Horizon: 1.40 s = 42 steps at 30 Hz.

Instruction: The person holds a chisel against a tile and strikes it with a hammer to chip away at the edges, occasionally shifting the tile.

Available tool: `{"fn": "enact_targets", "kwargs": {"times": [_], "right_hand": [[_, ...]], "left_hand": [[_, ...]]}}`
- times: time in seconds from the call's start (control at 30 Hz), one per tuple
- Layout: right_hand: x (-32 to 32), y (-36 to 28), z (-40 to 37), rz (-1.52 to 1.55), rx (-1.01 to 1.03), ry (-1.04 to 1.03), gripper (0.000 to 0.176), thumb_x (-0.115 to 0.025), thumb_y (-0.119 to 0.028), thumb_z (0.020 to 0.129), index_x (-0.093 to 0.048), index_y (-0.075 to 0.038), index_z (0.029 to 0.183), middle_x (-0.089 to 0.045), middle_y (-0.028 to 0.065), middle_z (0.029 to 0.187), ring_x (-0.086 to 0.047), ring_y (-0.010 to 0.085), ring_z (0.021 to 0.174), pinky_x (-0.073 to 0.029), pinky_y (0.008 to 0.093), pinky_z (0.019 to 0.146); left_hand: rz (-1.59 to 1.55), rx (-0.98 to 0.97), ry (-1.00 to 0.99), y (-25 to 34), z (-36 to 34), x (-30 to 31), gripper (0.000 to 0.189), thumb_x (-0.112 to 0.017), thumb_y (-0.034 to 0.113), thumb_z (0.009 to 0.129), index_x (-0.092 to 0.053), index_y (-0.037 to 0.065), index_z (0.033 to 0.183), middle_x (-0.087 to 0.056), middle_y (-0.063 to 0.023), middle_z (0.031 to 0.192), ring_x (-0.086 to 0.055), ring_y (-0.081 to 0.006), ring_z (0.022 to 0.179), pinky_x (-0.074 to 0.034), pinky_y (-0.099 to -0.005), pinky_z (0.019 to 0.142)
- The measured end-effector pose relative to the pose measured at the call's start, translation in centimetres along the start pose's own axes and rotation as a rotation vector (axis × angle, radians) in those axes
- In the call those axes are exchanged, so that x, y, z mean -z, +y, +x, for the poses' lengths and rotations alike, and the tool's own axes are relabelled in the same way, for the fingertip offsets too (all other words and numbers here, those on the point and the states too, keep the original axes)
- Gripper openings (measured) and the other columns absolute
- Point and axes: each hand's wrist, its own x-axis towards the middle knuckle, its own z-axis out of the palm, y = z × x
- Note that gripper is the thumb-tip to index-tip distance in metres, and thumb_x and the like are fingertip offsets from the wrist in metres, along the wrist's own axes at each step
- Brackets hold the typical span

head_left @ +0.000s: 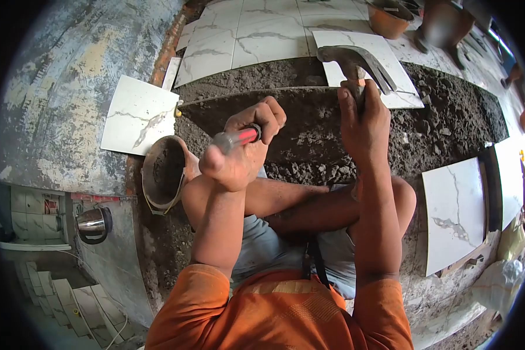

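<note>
My left hand (245, 157) is closed round a tool with a red-and-grey handle (239, 139). Its butt end points toward me and the far end is hidden, so its exact kind does not show. In my right hand (367, 125), raised over the soil, is a claw hammer (356, 61), its metal head uppermost and my fingers wrapped round the handle. Behind the hammer head lies a white marbled tile (332, 73). Dark loose soil (309, 128) spreads beneath both hands, with a thin string (256, 92) stretched across it.
Left of my knee stands a bucket (163, 169); a loose tile (139, 116) rests beyond it against the worn painted wall (87, 76). Laid tiles (268, 35) cover the far floor. An orange bucket (389, 22) sits far right, and another tile (454, 216) leans near my right knee.
</note>
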Motion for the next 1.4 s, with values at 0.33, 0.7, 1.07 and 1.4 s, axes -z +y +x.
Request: {"fn": "enact_targets", "kwargs": {"times": [0.33, 0.7, 1.07, 1.4], "right_hand": [[0.0, 0.2, -0.2, 0.017, 0.076, 0.015, 0.031, -0.069, -0.023, 0.097, -0.065, 0.004, 0.112, -0.067, 0.0287, 0.087, -0.065, 0.0506, 0.082, -0.051, 0.0495, 0.072], [0.1, -0.3, 0.2, -0.052, 0.052, -0.016, 0.029, -0.064, -0.024, 0.099, -0.061, 0.004, 0.106, -0.070, 0.0278, 0.090, -0.066, 0.0501, 0.083, -0.052, 0.0491, 0.072], [9.5, -3.7, -5.3, -0.256, 0.414, 0.094, 0.026, -0.058, -0.027, 0.099, -0.062, -0.002, 0.092, -0.065, 0.0130, 0.079, -0.059, 0.0219, 0.063, -0.052, 0.0386, 0.063], [15.4, -9.2, -6.3, 0.024, 0.078, -0.246, 0.030, -0.052, -0.027, 0.101, -0.056, -0.001, 0.086, -0.054, 0.0075, 0.074, -0.051, 0.0236, 0.058, -0.052, 0.0351, 0.069]], "left_hand": [[0.248, -0.076, -0.008, -1.6, 0.4, 0.1, 0.049, -0.066, 0.053, 0.078, -0.048, 0.007, 0.079, -0.048, -0.0074, 0.085, -0.040, -0.0166, 0.077, -0.032, -0.0322, 0.072], [1.335, -0.448, -0.085, -1.9, 1.4, 2.3, 0.039, -0.076, 0.049, 0.086, -0.061, 0.014, 0.091, -0.059, -0.0088, 0.130, -0.052, -0.0363, 0.129, -0.038, -0.0541, 0.107], [1.118, -0.435, -0.050, -4.5, 1.9, 4.3, 0.033, -0.081, 0.040, 0.081, -0.061, 0.016, 0.091, -0.061, -0.0088, 0.134, -0.058, -0.0318, 0.119, -0.038, -0.0491, 0.098], [1.070, -0.491, -0.010, -5.5, 0.9, 4.4, 0.039, -0.091, 0.027, 0.072, -0.066, 0.016, 0.100, -0.063, -0.0070, 0.127, -0.059, -0.0284, 0.118, -0.043, -0.0483, 0.101]]}}
